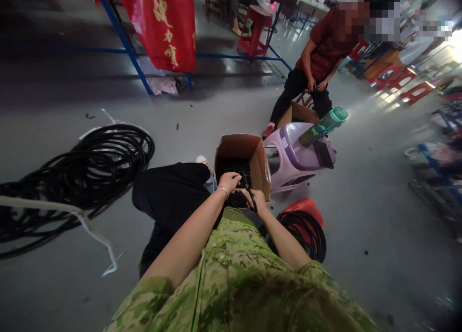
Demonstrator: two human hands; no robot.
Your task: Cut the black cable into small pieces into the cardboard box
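My right hand (pixel 257 200) is closed around a pair of scissors (pixel 251 198) with black handles, the blades pointing away from me over an open cardboard box (pixel 260 166). Just left of the blades, my left hand (pixel 229 181) has its fingers pinched together. What they hold, if anything, is too small to make out. Many small black pieces (pixel 234 165) lie inside the box, below both hands. To the right, by my forearm, a coil of black tubing (pixel 318 238) rests on the floor against a red bag (pixel 309 209).
A larger black coil (pixel 119 149) spreads over the floor at left, near a pale strip (pixel 86 221). Beyond the box stands a purple stool (pixel 293 146) carrying a green bottle (pixel 327 123) and a dark phone (pixel 324 154). Another person (pixel 327 45) sits behind it. A red cloth (pixel 162 31) hangs far left.
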